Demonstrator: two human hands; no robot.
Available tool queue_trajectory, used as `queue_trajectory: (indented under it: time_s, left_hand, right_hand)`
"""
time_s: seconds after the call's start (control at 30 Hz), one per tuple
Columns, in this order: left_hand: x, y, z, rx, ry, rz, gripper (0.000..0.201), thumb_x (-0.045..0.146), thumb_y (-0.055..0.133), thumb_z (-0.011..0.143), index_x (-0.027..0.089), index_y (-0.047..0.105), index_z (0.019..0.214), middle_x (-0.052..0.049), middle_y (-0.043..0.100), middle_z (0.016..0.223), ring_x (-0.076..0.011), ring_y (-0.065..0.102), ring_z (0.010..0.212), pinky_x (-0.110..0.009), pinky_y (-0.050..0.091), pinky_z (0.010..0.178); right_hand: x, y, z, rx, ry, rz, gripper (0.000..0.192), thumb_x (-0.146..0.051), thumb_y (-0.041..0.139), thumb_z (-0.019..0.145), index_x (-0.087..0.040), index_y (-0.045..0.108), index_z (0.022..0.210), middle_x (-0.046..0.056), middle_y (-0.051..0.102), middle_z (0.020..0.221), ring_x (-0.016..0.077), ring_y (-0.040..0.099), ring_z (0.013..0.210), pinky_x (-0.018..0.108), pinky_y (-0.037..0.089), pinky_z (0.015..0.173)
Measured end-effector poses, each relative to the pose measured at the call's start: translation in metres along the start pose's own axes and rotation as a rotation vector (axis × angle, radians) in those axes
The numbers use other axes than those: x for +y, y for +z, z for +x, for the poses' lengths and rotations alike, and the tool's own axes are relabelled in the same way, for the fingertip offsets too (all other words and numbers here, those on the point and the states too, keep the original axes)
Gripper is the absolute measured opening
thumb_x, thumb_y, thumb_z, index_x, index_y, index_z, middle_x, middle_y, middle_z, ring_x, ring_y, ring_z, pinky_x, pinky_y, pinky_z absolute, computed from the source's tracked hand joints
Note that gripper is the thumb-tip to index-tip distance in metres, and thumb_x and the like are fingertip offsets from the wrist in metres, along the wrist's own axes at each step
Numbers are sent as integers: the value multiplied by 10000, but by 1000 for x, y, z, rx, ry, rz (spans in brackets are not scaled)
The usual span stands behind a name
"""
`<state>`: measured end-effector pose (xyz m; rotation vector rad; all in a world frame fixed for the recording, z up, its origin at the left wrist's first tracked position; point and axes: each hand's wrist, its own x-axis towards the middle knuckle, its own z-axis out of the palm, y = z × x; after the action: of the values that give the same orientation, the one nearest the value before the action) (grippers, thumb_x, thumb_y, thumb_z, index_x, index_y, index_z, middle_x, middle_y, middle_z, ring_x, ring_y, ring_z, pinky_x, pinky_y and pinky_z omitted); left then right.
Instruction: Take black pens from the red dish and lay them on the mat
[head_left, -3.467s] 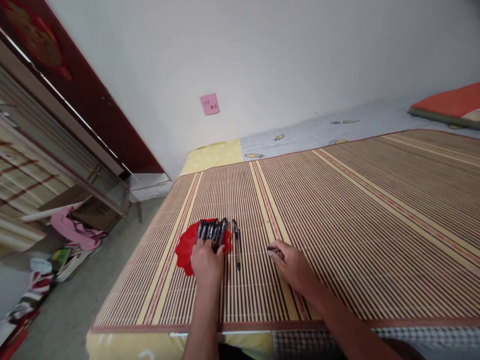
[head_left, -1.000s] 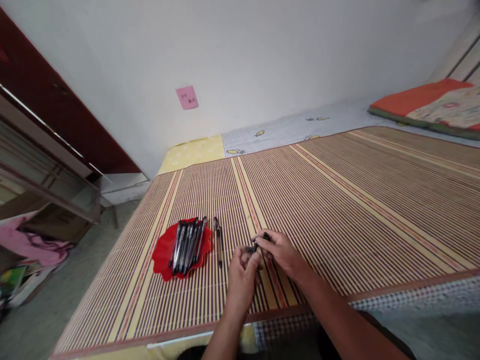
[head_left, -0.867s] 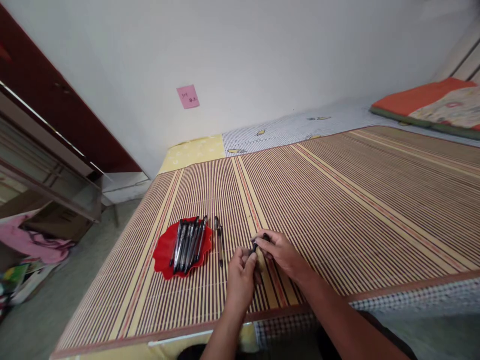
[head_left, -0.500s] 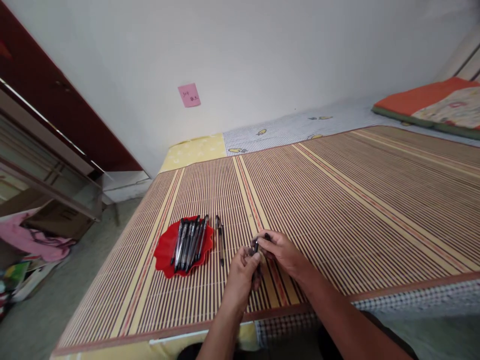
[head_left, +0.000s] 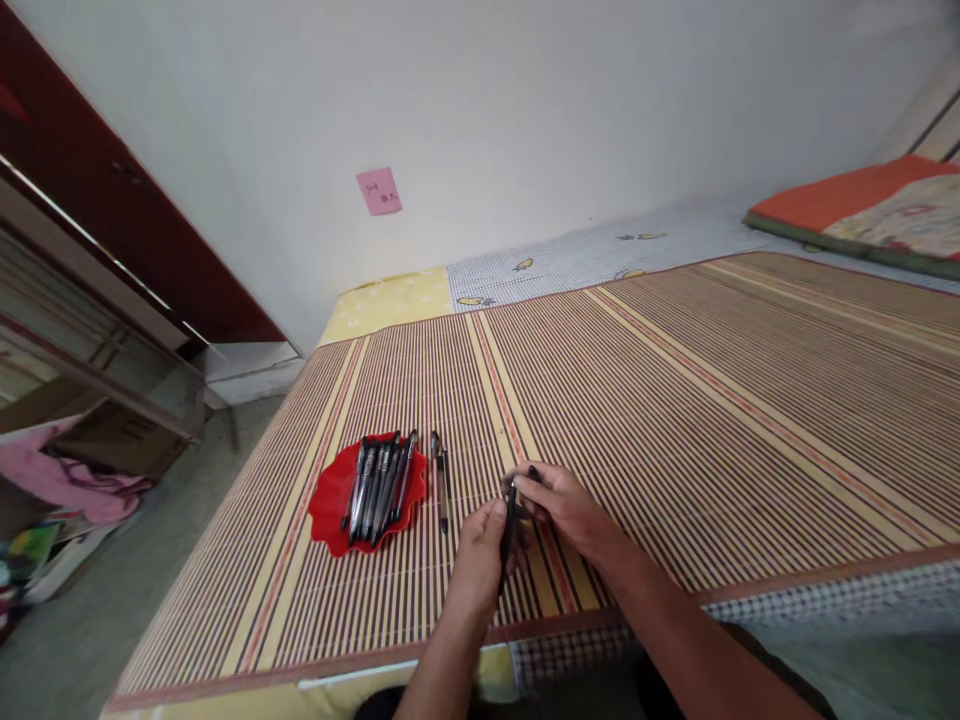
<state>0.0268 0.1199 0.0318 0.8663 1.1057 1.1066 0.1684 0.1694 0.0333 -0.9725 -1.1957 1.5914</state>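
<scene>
My left hand (head_left: 478, 565) grips a black pen (head_left: 508, 525) by its barrel, just above the striped bamboo mat (head_left: 675, 400). My right hand (head_left: 564, 505) pinches the pen's far end, where a small black cap (head_left: 533, 472) shows between its fingers. The two hands meet near the mat's front edge. To their left a red scalloped dish (head_left: 328, 505) holds several black pens (head_left: 379, 480). One loose pen (head_left: 440, 478) lies on the mat just right of the dish.
The mat covers a bed with a checked sheet (head_left: 600, 262) along the white wall. A pink note (head_left: 379, 190) is stuck on the wall. An orange pillow (head_left: 862, 205) lies at the far right. Clutter and a dark cabinet (head_left: 97, 230) stand on the floor to the left.
My left hand left the dish and came to my right hand. Between them, the pen has tilted so its barrel now points toward me, with my left hand lower on it.
</scene>
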Motion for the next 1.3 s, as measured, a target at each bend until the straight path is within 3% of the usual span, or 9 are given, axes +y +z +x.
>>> queue_trajectory:
  time_s: [0.23,0.37,0.67,0.87,1.07,1.17,1.3]
  left_hand:
    - [4,3,-1,11,-24,-12,386,530,726,768,192,543,805,75,525,547,-68,443,387,-181,293,377]
    - [4,4,-1,17,0,-4,398,470,784,718,207,499,807,86,539,541,-66,434,364,-180,291,357]
    - [0,-1,0,-66,9,80,389,549,652,830,181,563,740,57,532,535,-82,468,401,-198,317,399]
    - [4,-1,-3,-101,-90,129,414,588,637,812,188,553,753,52,540,528,-71,425,363,-201,252,379]
    - [8,-7,-2,-202,-95,220,388,548,668,806,191,523,761,74,516,557,-60,398,355,-197,272,364]
    - [9,-9,0,-133,-26,222,399,553,663,817,184,522,759,63,527,579,-55,410,384,-189,283,384]
    - [10,-6,1,-16,26,134,415,559,697,796,181,530,763,50,549,596,-55,423,426,-177,299,410]
  right_hand:
    - [0,1,0,-17,63,47,367,-422,756,710,-171,725,977,-28,571,708,78,400,532,214,275,472]
    - [1,1,1,-3,70,88,371,-422,770,698,-162,732,961,-47,524,649,70,360,509,217,241,467]
    - [-1,-4,2,30,28,75,349,-421,761,704,-151,711,920,-78,452,580,67,332,473,234,233,453]
    - [1,-13,8,211,-65,110,364,-426,768,714,-140,709,931,-58,461,608,69,335,494,230,235,446]
    - [-6,-57,16,467,-218,337,344,-386,895,605,-175,698,792,-32,474,676,71,366,536,208,265,422]
    - [-12,-67,14,511,-250,413,331,-349,914,565,-183,686,740,-28,477,707,70,371,548,198,276,413]
    - [-8,-50,12,358,-176,319,274,-349,842,671,-171,717,838,-37,455,670,77,350,521,217,263,404]
